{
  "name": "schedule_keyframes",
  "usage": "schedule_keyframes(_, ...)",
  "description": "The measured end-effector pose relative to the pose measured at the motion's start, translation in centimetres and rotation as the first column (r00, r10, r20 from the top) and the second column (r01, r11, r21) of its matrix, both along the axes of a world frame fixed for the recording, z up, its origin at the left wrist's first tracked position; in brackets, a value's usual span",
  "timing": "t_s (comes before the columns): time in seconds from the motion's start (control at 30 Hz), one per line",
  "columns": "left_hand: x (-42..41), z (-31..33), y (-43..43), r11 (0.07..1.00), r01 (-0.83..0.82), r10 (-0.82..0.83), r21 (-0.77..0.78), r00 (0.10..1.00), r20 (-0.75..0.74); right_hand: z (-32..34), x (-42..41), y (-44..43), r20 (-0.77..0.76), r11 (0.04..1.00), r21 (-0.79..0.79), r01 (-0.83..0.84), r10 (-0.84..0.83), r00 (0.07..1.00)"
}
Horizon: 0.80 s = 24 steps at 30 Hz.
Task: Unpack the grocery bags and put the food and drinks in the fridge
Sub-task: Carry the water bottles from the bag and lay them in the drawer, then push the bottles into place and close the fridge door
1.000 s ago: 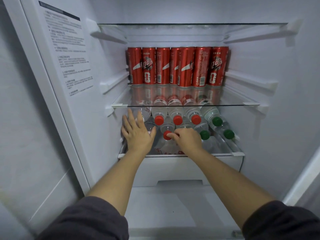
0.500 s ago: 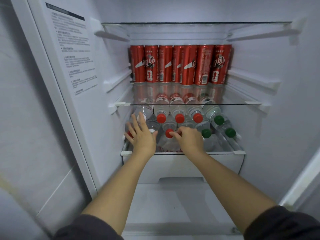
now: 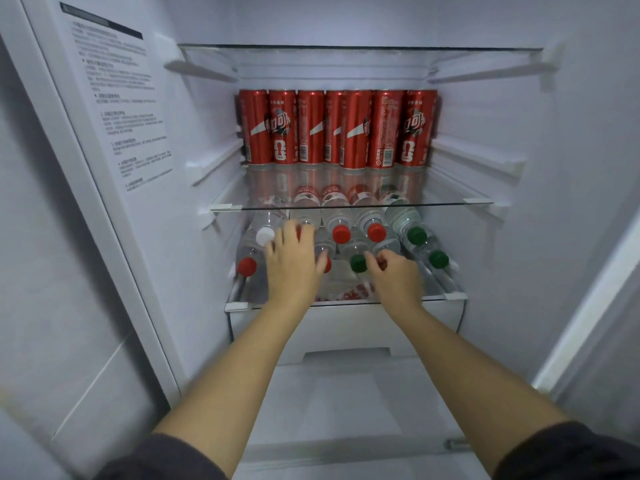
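Observation:
Several clear water bottles lie stacked on the lower fridge shelf [image 3: 454, 296], caps toward me: a white cap [image 3: 265, 236], red caps [image 3: 341, 233] and green caps [image 3: 416, 236]. My left hand [image 3: 294, 263] is spread flat over the bottles left of centre, blurred, fingers straight, partly hiding two red caps. My right hand [image 3: 398, 277] has its fingers curled around the neck of a red-capped bottle [image 3: 381, 264], just right of a green-capped bottle [image 3: 358, 263]. A red-capped bottle [image 3: 246, 266] lies at the far left. A row of red cola cans [image 3: 339, 129] stands at the back of the glass shelf above [image 3: 485, 202].
A white drawer front [image 3: 346, 327] sits under the bottle shelf. The fridge's left wall carries a printed label [image 3: 121, 109]. Another glass shelf [image 3: 346, 48] spans the top. Side rails [image 3: 478, 157] stick out from both walls.
My left hand slid right and deeper over the bottles, uncovering the white cap and the far-left red cap. My right hand shifted right, and a green-capped bottle now shows between my hands.

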<state>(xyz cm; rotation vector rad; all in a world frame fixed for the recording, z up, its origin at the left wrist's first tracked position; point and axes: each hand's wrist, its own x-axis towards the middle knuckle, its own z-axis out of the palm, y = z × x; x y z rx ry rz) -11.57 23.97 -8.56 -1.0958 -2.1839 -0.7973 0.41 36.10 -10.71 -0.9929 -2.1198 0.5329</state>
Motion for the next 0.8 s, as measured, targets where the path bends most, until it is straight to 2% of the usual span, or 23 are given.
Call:
schedule_keyframes(0.1, 0.7, 2.4, 1.6, 0.98, 0.18, -0.169, -0.089, 0.979, 0.111, 0.0, 0.6, 1.1, 0.029, 0.997, -0.068, -0.023, 0.025, 0.999)
schedule_keyframes(0.17, 0.0, 3.3, 2.7, 0.941, 0.287, -0.24, -0.178, 0.939, 0.247, 0.2, 0.7, 1.6, 0.042, 0.992, -0.117, -0.055, 0.06, 0.997)
schedule_keyframes(0.27, -1.6, 3.9, 3.4, 0.907, 0.367, -0.259, -0.205, 0.873, 0.413, 0.1, 0.5, 2.1, 0.033, 0.992, -0.114, -0.059, 0.063, 0.998)
schedule_keyframes(0.4, -2.6, 3.8, 3.8, 0.912, 0.346, -0.246, -0.218, 0.89, 0.384, -0.7, 0.2, 2.6, 0.036, 0.999, -0.046, -0.019, 0.021, 0.999)
schedule_keyframes(0.63, -2.1, 3.5, 3.9, 0.922, 0.327, -0.235, -0.207, 0.898, 0.372, 0.4, 0.8, 3.1, 0.026, 0.996, -0.089, -0.013, 0.016, 1.0)
schedule_keyframes(0.73, -0.6, 4.1, 4.6, 0.901, 0.38, -0.282, -0.21, 0.88, 0.382, 0.8, 2.0, 3.8, -0.063, 0.989, -0.061, 0.138, -0.142, 0.988)
schedule_keyframes(0.8, 0.6, 4.6, 5.7, 0.868, 0.47, -0.366, -0.158, 0.823, 0.433, 1.1, 2.8, 4.7, -0.145, 0.974, -0.091, 0.209, -0.221, 0.965)
